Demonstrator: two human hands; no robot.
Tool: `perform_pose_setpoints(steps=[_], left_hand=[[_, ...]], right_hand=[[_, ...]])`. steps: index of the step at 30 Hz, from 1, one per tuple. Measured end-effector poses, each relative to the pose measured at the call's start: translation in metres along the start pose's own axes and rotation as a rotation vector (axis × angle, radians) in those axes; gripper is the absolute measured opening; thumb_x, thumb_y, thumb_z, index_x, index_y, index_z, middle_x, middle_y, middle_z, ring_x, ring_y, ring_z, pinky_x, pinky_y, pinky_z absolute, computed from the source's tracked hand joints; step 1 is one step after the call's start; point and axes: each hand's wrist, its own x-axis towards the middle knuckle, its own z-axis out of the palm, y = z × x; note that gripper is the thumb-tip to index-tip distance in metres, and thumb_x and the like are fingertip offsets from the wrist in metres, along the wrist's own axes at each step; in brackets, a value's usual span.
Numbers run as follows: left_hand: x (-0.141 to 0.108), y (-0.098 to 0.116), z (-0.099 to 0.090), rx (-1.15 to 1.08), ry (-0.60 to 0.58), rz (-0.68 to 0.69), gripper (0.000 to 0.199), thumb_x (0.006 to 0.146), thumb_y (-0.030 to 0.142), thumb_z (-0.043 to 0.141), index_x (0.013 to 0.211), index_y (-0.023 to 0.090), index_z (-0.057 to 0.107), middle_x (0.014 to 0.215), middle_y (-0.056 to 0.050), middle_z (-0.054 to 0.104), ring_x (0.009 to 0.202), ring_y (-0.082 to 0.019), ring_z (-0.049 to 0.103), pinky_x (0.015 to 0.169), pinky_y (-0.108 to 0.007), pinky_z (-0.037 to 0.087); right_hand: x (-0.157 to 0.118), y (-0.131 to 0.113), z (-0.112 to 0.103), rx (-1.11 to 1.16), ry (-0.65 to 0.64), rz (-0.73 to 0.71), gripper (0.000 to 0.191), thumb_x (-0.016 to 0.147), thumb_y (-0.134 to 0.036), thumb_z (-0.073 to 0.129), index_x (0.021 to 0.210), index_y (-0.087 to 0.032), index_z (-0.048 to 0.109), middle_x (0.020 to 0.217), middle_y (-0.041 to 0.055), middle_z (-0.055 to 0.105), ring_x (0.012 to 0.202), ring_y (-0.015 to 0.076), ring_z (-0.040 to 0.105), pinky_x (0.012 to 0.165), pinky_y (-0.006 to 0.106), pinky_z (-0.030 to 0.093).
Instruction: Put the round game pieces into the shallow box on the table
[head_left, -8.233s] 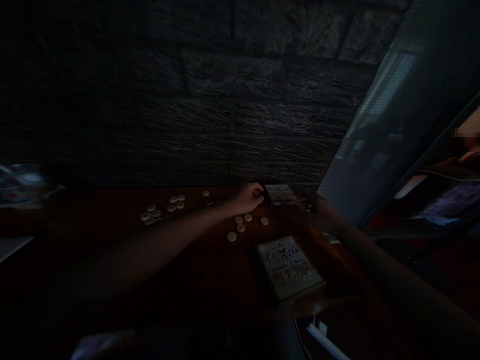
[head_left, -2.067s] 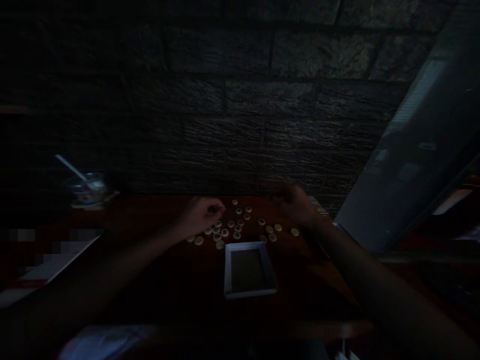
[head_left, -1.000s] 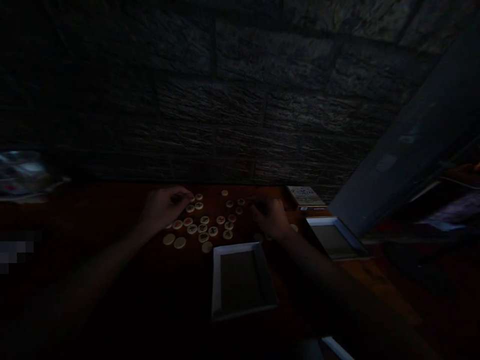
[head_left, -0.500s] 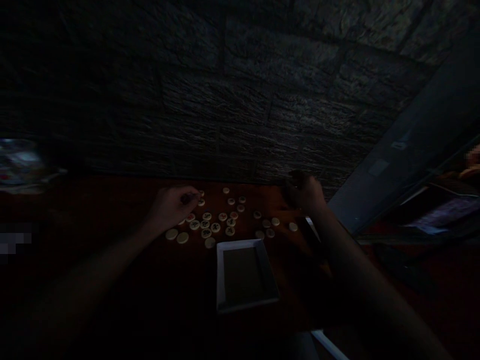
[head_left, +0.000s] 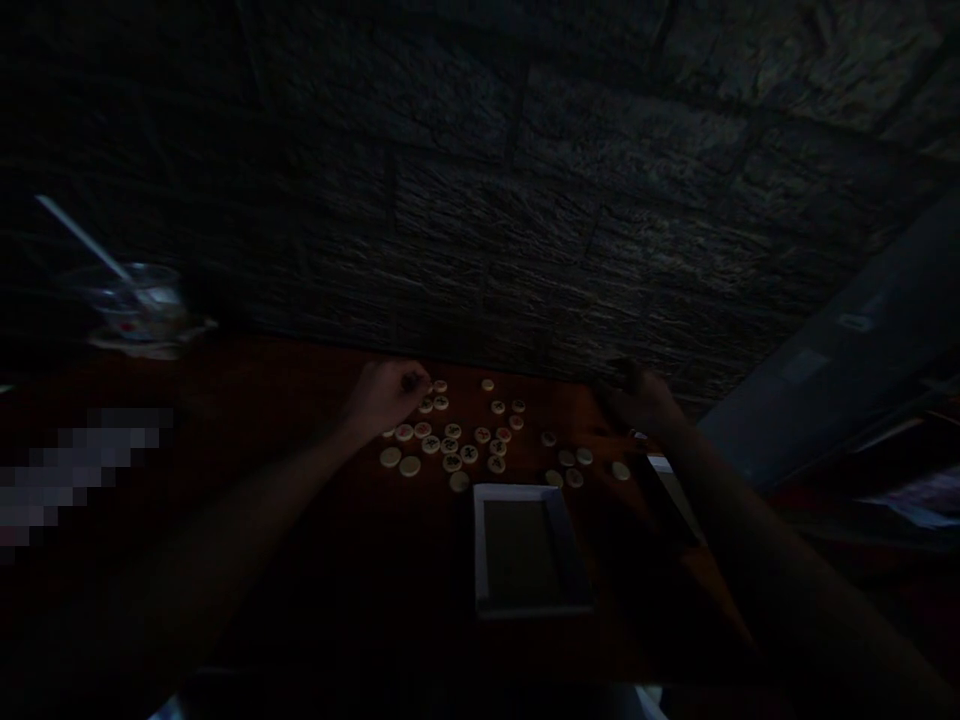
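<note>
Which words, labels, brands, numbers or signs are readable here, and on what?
None is legible.
Round, pale pieces on the reddish table: red or dark characters, too small and blurred to read.
Clear cup with pale straw: red patch, blurred, no readable lettering.
Shallow white-walled box: no lettering visible.

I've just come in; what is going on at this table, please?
Someone is busy at a table strewn with round game pieces. The left hand is by pieces near the wall; the right hand is off to their right. It's too dark to tell what either holds. In front lies an open box.
</note>
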Motion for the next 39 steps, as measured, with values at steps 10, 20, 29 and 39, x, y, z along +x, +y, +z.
perform_pose_setpoints(steps=[10,20,29,39], left_hand=[[0.006,-0.022,-0.002,0.052,-0.015,-0.041,0.019,0.088,0.023,0.06,0.09,0.022,0.079,0.093,-0.004,0.082,0.084,-0.02,0.075,0.081,-0.031,0.057],[-0.001,-0.006,0.002,0.029,-0.155,-0.023,0.017,0.087,0.03,0.067,0.093,0.022,0.081,0.093,-0.004,0.082,0.083,-0.023,0.076,0.076,-0.032,0.054],[0.009,-0.031,-0.012,0.08,0.03,-0.183,0.024,0.09,0.023,0.059,0.102,0.019,0.08,0.104,-0.007,0.082,0.097,-0.024,0.076,0.089,-0.034,0.056],[0.013,-0.047,-0.009,0.041,0.075,-0.204,0.019,0.089,0.02,0.063,0.097,0.019,0.081,0.101,-0.006,0.082,0.094,-0.022,0.075,0.091,-0.034,0.056]], right_hand=[[-0.035,-0.085,0.05,0.274,-0.132,-0.144,0.021,0.085,-0.019,0.065,0.097,-0.022,0.081,0.1,0.0067,0.083,0.085,0.023,0.079,0.076,0.029,0.06],[-0.049,-0.079,0.048,0.236,-0.166,-0.212,0.03,0.087,-0.013,0.059,0.105,-0.023,0.082,0.109,0.0073,0.082,0.097,0.0249,0.078,0.09,0.033,0.059],[-0.046,-0.073,0.043,0.225,-0.133,-0.109,0.035,0.085,-0.009,0.059,0.11,-0.02,0.081,0.1,0.0083,0.083,0.085,0.0248,0.079,0.078,0.029,0.058],[-0.045,-0.071,0.041,0.165,-0.156,-0.05,0.03,0.089,-0.016,0.058,0.108,-0.016,0.081,0.095,0.0106,0.083,0.075,0.0233,0.078,0.064,0.028,0.053]])
